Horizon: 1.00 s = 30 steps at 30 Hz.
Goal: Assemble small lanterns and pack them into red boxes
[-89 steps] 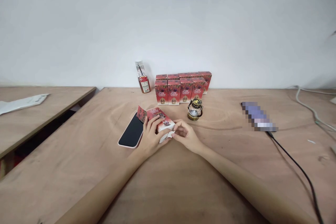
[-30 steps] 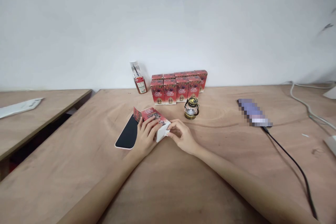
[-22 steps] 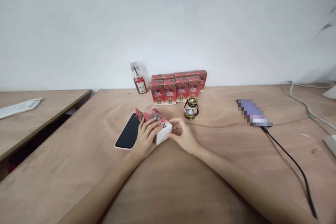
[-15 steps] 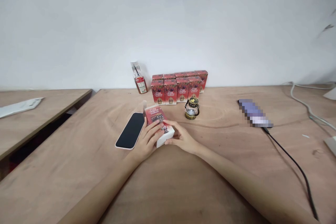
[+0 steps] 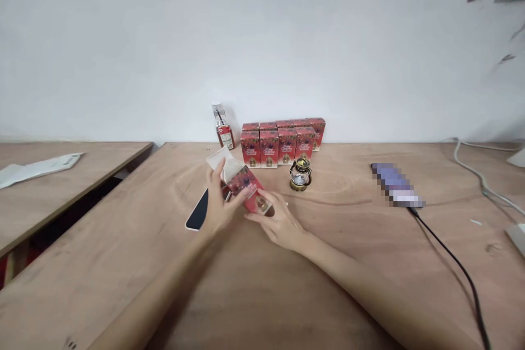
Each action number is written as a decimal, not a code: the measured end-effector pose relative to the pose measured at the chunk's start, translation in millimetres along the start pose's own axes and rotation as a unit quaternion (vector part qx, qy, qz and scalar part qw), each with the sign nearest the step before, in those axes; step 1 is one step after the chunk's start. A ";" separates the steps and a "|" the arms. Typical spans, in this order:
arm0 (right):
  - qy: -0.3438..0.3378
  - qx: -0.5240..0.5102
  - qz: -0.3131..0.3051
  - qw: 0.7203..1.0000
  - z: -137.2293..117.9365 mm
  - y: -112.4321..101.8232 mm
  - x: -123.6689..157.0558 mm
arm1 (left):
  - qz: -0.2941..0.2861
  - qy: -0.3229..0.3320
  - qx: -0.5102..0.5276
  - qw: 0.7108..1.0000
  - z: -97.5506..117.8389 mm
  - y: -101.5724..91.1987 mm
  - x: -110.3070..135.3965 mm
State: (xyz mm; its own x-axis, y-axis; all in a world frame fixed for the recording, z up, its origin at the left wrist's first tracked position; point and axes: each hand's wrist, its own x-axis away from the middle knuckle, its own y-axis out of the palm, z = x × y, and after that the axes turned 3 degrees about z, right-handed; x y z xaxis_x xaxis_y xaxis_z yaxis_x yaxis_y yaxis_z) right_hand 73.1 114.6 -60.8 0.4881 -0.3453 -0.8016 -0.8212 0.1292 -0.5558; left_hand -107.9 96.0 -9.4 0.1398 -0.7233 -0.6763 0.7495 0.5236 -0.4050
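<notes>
1. Compared with half a second ago, the red box (image 5: 248,180) has turned and is now tilted, with its white flaps (image 5: 223,162) standing out at the far-left end; before, it lay with another printed face upward and its white end toward the person.
2. Left hand (image 5: 216,209) is at the left side of the box, its thumb and index finger spread apart. The thumb lies across the red face and the index finger is raised beside the flaps. I cannot tell if this hand grips firmly.
3. Right hand (image 5: 284,226) is pinching the near end of the box between thumb and fingers.
4. Under and beside the left hand is a dark-screened phone (image 5: 197,215), partly hidden.
5. Small lantern (image 5: 301,176) stands upright on the table (image 5: 328,295), to the right of the held box and apart from it.
6. Behind these, upright red boxes (image 5: 268,150) stand close together in two rows, and a bottle (image 5: 225,135) stands to their left, near the wall.
</notes>
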 end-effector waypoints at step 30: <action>0.008 0.091 0.135 0.987 3.4 5.3 9.7 | -0.104 0.166 -0.090 0.976 45.6 -27.6 29.8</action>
State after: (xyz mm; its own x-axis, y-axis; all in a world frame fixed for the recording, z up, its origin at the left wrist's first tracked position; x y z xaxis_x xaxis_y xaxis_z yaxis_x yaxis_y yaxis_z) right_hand 74.5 115.1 -72.2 0.2528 -0.2903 -0.9229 -0.8535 0.3824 -0.3540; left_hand -94.9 39.4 9.7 -0.2433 -0.6514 -0.7186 0.6094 0.4738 -0.6358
